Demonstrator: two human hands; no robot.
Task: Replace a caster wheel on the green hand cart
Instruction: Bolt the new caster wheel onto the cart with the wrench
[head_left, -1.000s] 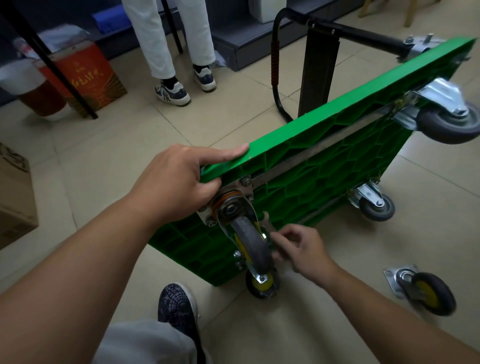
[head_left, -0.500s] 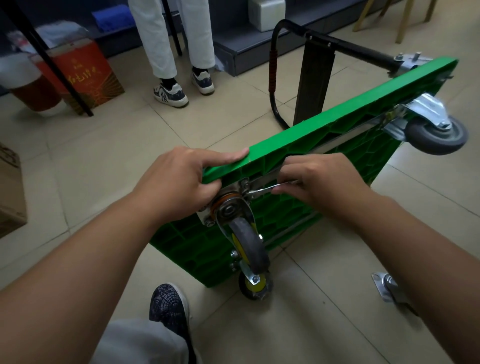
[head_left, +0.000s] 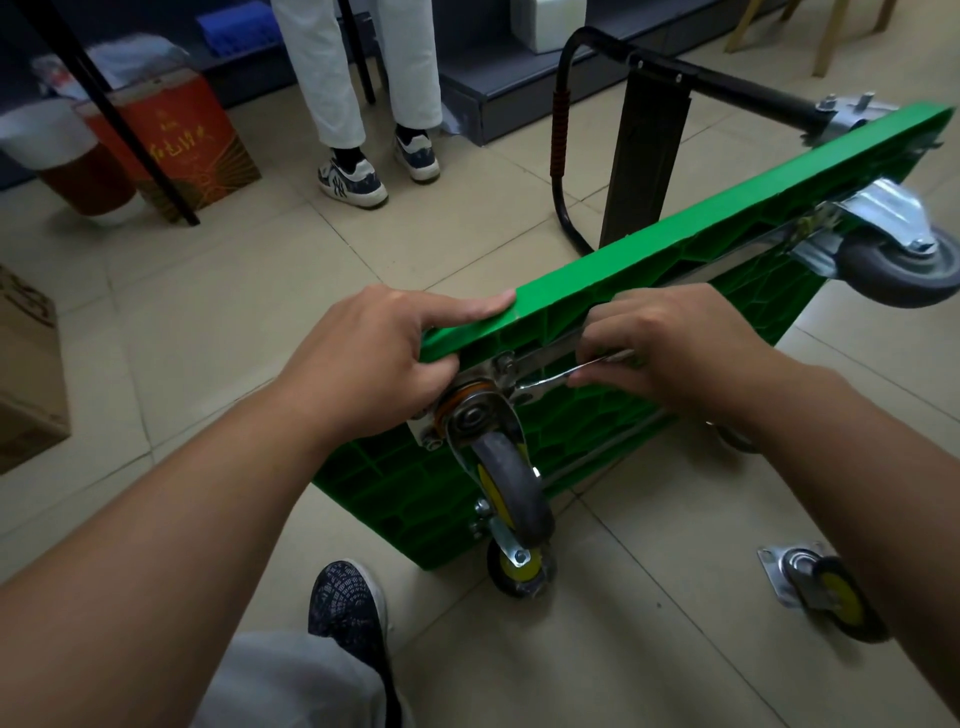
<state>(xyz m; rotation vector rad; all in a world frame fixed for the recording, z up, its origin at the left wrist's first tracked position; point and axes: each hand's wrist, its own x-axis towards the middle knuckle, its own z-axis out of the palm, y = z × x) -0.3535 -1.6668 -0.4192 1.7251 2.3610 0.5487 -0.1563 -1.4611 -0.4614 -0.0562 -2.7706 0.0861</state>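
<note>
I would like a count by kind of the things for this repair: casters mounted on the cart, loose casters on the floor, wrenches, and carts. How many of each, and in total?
Mounted casters: 4, one barely showing at the far lower corner
Loose caster: 1
Wrench: 1
Green cart: 1
Total: 7

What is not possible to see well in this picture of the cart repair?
1. Head view: the wrench handle is hidden inside the right hand. Its head beside the mounted caster is too small to tell whether it sits on a nut.
2. Head view: the loose caster on the floor is partly covered by the right forearm.
3. Head view: the standing person is cut off by the top edge.
</note>
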